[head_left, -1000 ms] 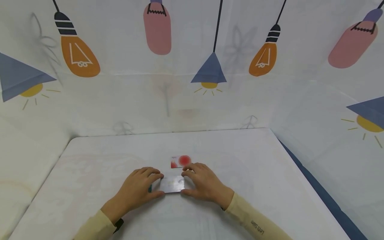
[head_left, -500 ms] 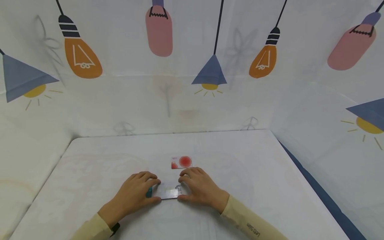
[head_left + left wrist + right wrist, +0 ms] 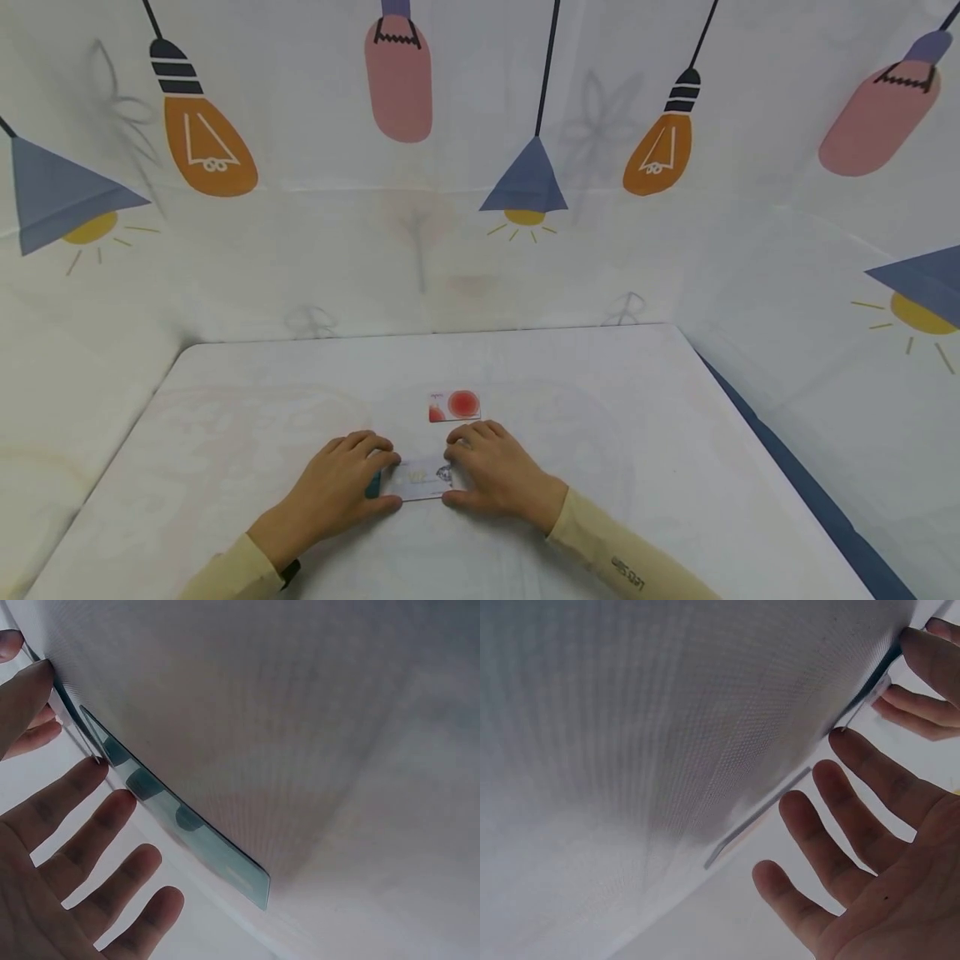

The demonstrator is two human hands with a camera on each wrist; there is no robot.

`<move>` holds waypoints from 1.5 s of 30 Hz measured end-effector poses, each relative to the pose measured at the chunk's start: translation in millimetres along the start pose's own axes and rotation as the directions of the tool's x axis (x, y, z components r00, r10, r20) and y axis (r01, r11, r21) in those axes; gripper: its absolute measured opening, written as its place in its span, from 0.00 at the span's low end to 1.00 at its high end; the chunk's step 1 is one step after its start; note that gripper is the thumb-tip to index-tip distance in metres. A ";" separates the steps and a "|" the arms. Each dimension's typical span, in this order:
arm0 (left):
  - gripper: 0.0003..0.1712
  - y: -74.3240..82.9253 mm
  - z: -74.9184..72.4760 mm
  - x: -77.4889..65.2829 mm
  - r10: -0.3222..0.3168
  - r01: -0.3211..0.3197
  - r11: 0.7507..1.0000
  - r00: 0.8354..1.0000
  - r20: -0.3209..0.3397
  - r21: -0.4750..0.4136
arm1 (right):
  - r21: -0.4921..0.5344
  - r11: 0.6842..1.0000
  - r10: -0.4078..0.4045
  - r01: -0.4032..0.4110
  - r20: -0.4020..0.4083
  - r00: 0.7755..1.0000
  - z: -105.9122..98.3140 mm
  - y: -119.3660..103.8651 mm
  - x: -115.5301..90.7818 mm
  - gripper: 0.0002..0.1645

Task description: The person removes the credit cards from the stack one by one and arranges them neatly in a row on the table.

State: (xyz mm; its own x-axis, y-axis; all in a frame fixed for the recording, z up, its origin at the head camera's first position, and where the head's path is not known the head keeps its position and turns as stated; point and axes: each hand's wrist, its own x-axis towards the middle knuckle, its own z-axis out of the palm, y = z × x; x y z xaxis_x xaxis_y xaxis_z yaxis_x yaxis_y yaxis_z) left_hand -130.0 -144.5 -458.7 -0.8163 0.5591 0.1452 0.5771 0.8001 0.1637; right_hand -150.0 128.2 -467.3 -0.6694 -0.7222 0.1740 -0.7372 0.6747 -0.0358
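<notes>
A whitish card (image 3: pixel 420 481) with a dark print near its right end is held between both hands, low over the table or on it; I cannot tell which. My left hand (image 3: pixel 330 492) holds its left end, thumb at the near corner and a fingertip at the far one. At the right end, my right hand (image 3: pixel 501 479) grips the card the same way. A teal card (image 3: pixel 202 832) lies under the left fingers, partly hidden in the head view. In the right wrist view, the whitish card shows almost edge-on.
Just beyond the hands, a white card with a red circle (image 3: pixel 454 406) lies flat on the white table (image 3: pixel 637 433). A cloth wall (image 3: pixel 337 242) printed with lamps and bulbs rises behind the table and along its sides.
Both hands and the whitish card have shifted slightly left and toward the person. The bright glare on the card has faded and its print shows. The red-circle card stays put.
</notes>
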 end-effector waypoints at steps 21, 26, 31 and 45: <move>0.30 -1.0 0.4 -2.5 0.021 -0.021 1.000 0.999 -0.028 -0.018 | -0.023 1.000 0.010 -0.010 -0.014 1.000 -1.0 -1.1 0.3 0.30; 0.29 -0.3 -1.8 -2.1 0.017 -0.017 1.000 1.000 -0.016 -0.025 | -0.020 1.000 0.012 -0.012 -0.013 1.000 -1.4 -1.5 -0.1 0.30; 0.29 -0.4 -2.5 -2.0 0.015 -0.016 0.999 1.000 -0.019 -0.031 | -0.014 1.000 0.011 -0.011 -0.012 1.000 -0.7 -0.9 -0.8 0.29; 0.30 -0.9 -0.3 -2.7 0.006 -0.006 0.999 1.000 -0.012 -0.043 | -0.006 1.000 0.005 -0.005 -0.012 1.000 -1.3 0.5 -2.0 0.29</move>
State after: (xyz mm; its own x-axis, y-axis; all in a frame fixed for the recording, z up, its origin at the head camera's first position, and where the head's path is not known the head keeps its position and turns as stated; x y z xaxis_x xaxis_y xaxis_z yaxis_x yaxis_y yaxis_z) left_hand -128.3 -146.8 -459.0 -0.8125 0.5612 0.1579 0.5829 0.7864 0.2045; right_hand -148.9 130.2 -466.4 -0.6718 -0.7170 0.1858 -0.7334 0.6792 -0.0306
